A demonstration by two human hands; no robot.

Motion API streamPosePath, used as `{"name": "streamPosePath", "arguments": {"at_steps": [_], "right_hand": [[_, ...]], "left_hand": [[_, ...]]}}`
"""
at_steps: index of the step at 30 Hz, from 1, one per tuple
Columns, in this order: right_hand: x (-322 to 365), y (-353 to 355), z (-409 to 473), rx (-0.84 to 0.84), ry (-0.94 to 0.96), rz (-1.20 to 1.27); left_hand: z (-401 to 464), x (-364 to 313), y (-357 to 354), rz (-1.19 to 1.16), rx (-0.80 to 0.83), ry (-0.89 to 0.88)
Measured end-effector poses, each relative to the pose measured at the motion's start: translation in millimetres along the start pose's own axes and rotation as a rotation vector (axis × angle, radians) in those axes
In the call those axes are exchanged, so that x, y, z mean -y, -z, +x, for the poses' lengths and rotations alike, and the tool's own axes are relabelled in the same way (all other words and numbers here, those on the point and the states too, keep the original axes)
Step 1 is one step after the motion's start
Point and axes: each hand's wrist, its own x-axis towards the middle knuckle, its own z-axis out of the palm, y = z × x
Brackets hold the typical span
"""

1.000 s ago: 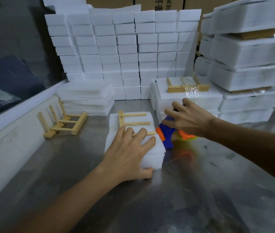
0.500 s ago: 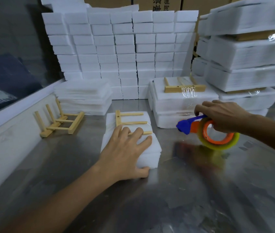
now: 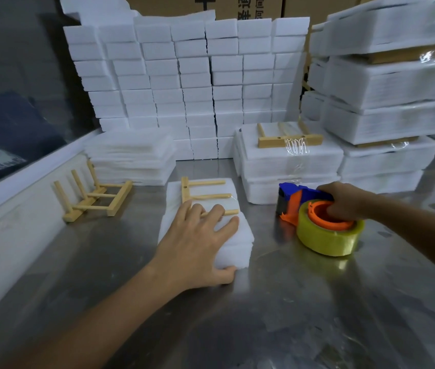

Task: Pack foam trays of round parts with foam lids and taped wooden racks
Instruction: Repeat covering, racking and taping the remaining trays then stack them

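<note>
A white foam tray pack point(image 3: 240, 250) lies in the middle of the steel table point(image 3: 291, 315). A wooden rack point(image 3: 205, 196) rests flat on top of it, with clear tape across its dowels. My left hand point(image 3: 197, 246) presses down on the pack's near end, thumb hooked on the front corner. To the right, my right hand point(image 3: 346, 202) grips a blue and orange tape dispenser point(image 3: 295, 198) loaded with a yellowish tape roll point(image 3: 328, 239), which sits on the table, apart from the pack.
A loose wooden rack point(image 3: 94, 195) lies at the left by the white wall ledge. Thin foam lids point(image 3: 131, 158) are stacked behind it. Taped packs with a rack point(image 3: 288, 153) sit behind the dispenser. Foam blocks point(image 3: 189, 81) wall the back; wrapped packs point(image 3: 389, 102) tower at right.
My right hand drew the tape dispenser away from the pack's right side, out to the right and down onto the table. My left hand stayed pressed on the pack.
</note>
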Motion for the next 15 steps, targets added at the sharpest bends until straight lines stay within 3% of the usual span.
{"name": "streamPosePath", "arguments": {"at_steps": [9, 12, 15], "right_hand": [[11.1, 10.9, -3.6, 0.079, -0.097, 0.150], [26.2, 19.6, -9.6, -0.181, 0.050, 0.181], [59.1, 24.1, -16.5, -0.364, 0.213, 0.267]], "left_hand": [[-0.2, 0.8, -3.0, 0.008, -0.032, -0.029], [1.2, 2.8, -1.1, -0.031, -0.022, -0.026], [3.0, 7.5, 1.2, -0.255, -0.077, 0.040]]}}
